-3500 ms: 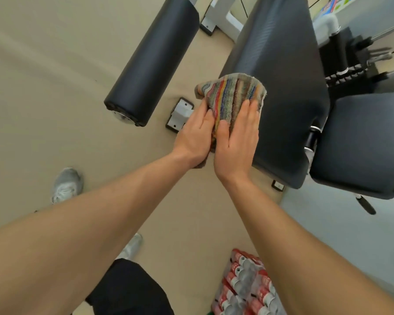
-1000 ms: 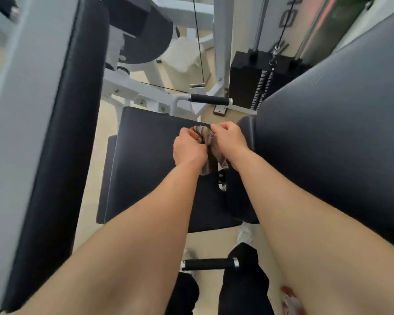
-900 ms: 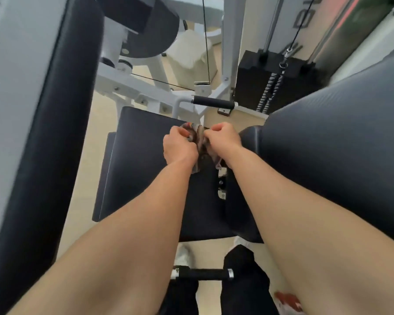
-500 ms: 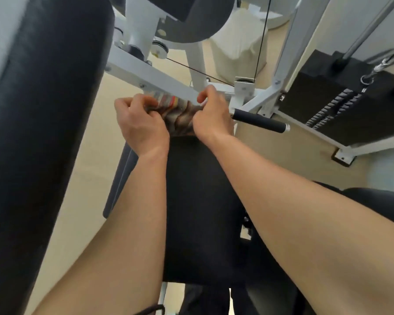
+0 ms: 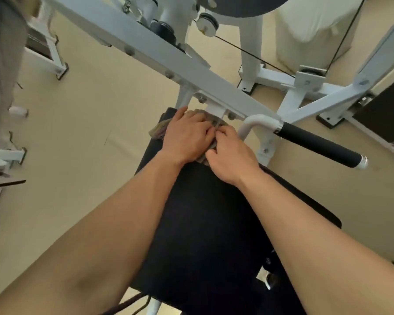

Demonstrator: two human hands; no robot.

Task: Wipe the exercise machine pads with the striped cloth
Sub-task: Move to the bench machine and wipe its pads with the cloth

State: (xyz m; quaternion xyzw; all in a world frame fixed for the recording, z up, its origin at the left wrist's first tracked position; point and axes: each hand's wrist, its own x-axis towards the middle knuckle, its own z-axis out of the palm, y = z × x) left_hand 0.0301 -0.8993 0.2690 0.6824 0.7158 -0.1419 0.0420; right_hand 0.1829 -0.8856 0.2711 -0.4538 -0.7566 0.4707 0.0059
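My left hand (image 5: 187, 137) and right hand (image 5: 231, 155) press the bunched, faded striped cloth (image 5: 157, 131) onto the black seat pad's (image 5: 205, 223) far end.

Place: a gym
Machine: white steel frame (image 5: 159, 53) with bolts, pulley (image 5: 207, 24) and thin black cable (image 5: 250, 52)
Padding: black upholstered seat pad (image 5: 205, 223)
Grip: foam-covered handle (image 5: 316, 144)
Floor: plain beige floor (image 5: 96, 123)
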